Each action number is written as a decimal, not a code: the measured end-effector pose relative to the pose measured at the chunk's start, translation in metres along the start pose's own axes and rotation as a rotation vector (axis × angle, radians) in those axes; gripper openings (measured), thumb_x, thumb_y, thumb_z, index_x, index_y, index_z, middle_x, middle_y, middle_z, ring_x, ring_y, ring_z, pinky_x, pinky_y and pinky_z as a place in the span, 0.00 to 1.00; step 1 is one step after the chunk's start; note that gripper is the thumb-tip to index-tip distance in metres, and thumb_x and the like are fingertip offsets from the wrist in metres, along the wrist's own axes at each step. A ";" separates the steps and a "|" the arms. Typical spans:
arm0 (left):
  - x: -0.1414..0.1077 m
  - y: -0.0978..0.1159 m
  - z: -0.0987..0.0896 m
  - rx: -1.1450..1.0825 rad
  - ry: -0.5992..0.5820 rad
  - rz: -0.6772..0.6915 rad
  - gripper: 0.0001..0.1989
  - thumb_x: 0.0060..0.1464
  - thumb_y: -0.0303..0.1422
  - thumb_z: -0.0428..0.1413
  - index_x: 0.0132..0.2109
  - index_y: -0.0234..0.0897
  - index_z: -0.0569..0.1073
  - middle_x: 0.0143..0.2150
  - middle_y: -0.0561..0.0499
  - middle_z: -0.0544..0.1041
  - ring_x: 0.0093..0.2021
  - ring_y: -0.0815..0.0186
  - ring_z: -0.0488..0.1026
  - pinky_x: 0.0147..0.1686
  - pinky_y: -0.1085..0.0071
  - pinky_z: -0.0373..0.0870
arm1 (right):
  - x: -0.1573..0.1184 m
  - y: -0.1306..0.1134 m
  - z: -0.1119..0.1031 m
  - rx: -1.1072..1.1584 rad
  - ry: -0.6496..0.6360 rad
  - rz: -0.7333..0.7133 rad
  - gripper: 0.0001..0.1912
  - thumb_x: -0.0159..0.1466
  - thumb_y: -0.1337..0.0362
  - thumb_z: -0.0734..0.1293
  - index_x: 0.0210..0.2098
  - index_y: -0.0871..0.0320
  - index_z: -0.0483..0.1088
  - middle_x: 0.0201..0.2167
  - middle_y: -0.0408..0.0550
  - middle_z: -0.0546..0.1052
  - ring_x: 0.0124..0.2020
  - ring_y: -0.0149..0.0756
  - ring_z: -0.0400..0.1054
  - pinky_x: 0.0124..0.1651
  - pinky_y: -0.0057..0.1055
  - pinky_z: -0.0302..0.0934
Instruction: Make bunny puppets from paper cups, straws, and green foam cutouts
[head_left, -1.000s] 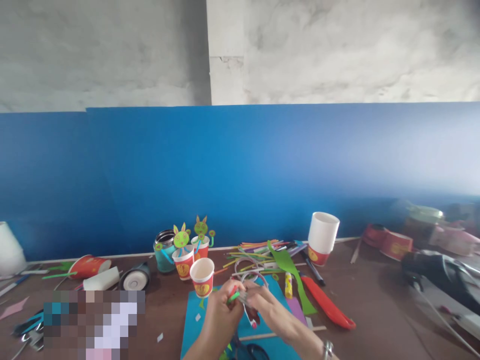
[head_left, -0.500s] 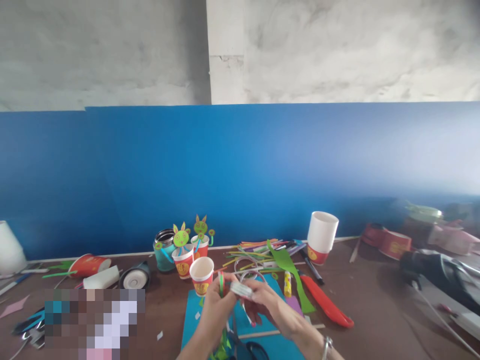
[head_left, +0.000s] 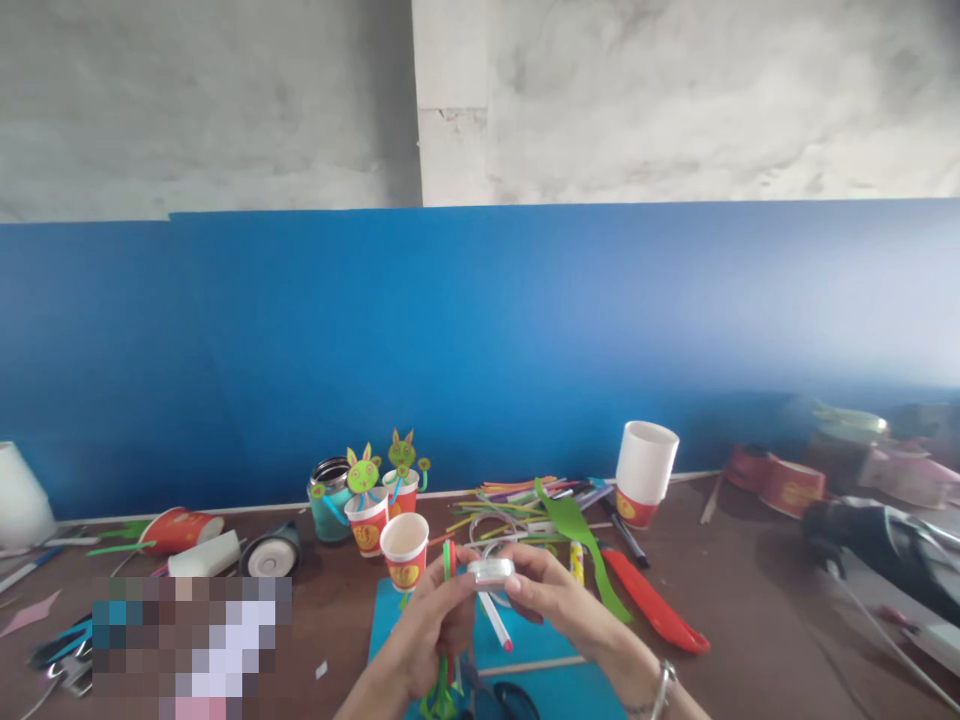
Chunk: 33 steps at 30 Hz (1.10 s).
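Note:
My left hand [head_left: 442, 610] is closed around thin green and red sticks [head_left: 448, 560] that stand upright, and its thumb and finger also grip one side of a small whitish roll of clear tape [head_left: 491, 571]. From the other side, my right hand [head_left: 551, 592] pinches the same roll. Below the roll, a white marker with a pink end [head_left: 496, 622] slants down; I cannot tell whether a hand holds it. Under both hands lie a blue sheet [head_left: 559, 695] and dark-handled scissors [head_left: 514, 700]. A white-and-red paper cup [head_left: 404, 552] stands just left of the hands.
Two cups with green animal figures [head_left: 364, 475] stand by a teal flask [head_left: 328, 515]. Behind the hands lie coloured sticks [head_left: 510, 510], a green strip [head_left: 577, 530] and a red cutter [head_left: 656, 600]. Stacked cups [head_left: 646, 475] stand right; a dark tool [head_left: 877, 545] lies far right.
The tape roll has turned more level and moved slightly right between my hands. My right hand has shifted right, and the white marker shows more fully below the roll.

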<state>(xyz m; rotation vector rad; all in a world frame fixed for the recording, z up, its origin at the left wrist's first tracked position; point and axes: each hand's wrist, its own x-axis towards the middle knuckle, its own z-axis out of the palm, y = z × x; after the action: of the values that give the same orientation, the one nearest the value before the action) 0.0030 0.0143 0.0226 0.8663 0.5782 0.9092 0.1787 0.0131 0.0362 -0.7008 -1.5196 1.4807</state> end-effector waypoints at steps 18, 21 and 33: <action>-0.006 -0.003 -0.009 -0.147 -0.297 -0.093 0.18 0.45 0.41 0.63 0.32 0.40 0.61 0.13 0.67 0.50 0.11 0.81 0.37 0.10 0.83 0.37 | -0.010 0.001 0.008 0.334 -0.105 0.104 0.20 0.52 0.48 0.71 0.31 0.58 0.69 0.23 0.41 0.66 0.19 0.25 0.55 0.20 0.24 0.47; -0.007 0.002 -0.006 -0.119 -0.304 -0.100 0.18 0.44 0.41 0.63 0.31 0.39 0.62 0.13 0.67 0.49 0.11 0.82 0.37 0.10 0.82 0.37 | -0.012 -0.004 0.007 0.292 -0.120 0.118 0.20 0.52 0.47 0.71 0.31 0.58 0.69 0.24 0.42 0.67 0.19 0.25 0.55 0.21 0.24 0.47; -0.008 0.002 0.005 0.203 -0.083 -0.117 0.21 0.39 0.48 0.63 0.29 0.37 0.67 0.10 0.65 0.54 0.10 0.80 0.44 0.12 0.77 0.36 | -0.007 -0.021 -0.001 -0.126 -0.096 0.047 0.22 0.50 0.46 0.71 0.29 0.61 0.71 0.23 0.42 0.72 0.24 0.28 0.63 0.28 0.25 0.58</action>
<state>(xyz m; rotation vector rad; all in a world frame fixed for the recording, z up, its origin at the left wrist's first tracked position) 0.0016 0.0061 0.0272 1.0369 0.6491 0.7134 0.1863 0.0041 0.0552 -0.7536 -1.6915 1.4815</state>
